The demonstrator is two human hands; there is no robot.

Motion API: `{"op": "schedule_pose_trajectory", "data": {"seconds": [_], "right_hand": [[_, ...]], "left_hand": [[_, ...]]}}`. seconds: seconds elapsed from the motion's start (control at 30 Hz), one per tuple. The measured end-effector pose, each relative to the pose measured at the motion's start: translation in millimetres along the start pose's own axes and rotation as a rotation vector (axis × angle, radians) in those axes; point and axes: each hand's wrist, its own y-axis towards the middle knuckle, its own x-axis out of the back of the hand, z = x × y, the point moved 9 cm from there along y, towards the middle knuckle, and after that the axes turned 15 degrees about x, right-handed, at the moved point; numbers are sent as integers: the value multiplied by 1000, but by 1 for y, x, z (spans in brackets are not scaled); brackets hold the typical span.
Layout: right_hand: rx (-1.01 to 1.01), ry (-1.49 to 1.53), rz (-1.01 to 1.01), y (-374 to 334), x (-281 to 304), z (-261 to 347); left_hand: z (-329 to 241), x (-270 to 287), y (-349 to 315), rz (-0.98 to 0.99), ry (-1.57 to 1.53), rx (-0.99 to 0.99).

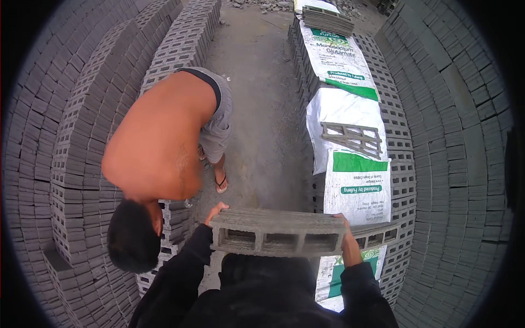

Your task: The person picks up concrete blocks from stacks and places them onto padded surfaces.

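Note:
A grey hollow concrete block (279, 220) is held level in front of my body, its three rectangular openings turned toward me. At its left end my left hand (215, 213) grips the edge. My right hand (350, 243) is closed round the right end. Just beyond that hand a second hollow block (377, 236) shows in part, lying on white and green woven sacks (358, 205); my hand and the held block hide the rest of it.
A bent-over, shirtless person (158, 131) stands close at left, beside stacked blocks (186, 38). A grey ground aisle (257, 109) runs ahead. Thin grid-like block pieces (353, 139) and flat slabs (327, 22) lie on the sacks. A tall block wall (448, 164) rises at right.

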Motion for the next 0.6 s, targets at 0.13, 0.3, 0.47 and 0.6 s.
{"op": "schedule_pose_trajectory", "data": {"seconds": [0.13, 0.3, 0.47, 0.6], "right_hand": [[-47, -144, 92, 42, -73, 75], [-123, -283, 113, 107, -144, 153], [-14, -315, 97, 208, -178, 244], [-65, -341, 99, 253, -230, 350]], "left_hand": [[-40, -7, 1, 21, -262, 68], [-97, -10, 66, 6, -382, 164], [-184, -36, 101, -78, -377, 204], [-282, -111, 98, 191, -674, 148]]}}
